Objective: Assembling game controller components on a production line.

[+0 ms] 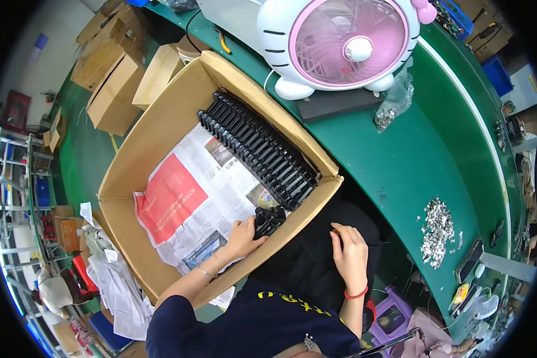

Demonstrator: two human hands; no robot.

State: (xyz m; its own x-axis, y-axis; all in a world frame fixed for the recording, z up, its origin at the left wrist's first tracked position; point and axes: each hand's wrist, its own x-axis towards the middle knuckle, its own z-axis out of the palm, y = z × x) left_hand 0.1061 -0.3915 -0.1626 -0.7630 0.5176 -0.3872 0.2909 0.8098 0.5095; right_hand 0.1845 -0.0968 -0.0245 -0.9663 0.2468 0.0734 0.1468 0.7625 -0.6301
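Observation:
My left hand reaches inside a large cardboard box, its fingers closed on a black plastic part in the near corner. The part's exact kind is hard to make out. Beyond it, a long row of similar black plastic parts stands packed side by side along the box's right wall. Printed newspaper with a red block lines the box bottom. Outside the box, my right hand hovers over dark cloth near my lap, holding nothing, fingers loosely extended.
The green worktable curves along the right. On it are a pink and white fan, a plastic bag of small metal pieces, a loose pile of metal pieces and a phone. Other cartons stand at the far left.

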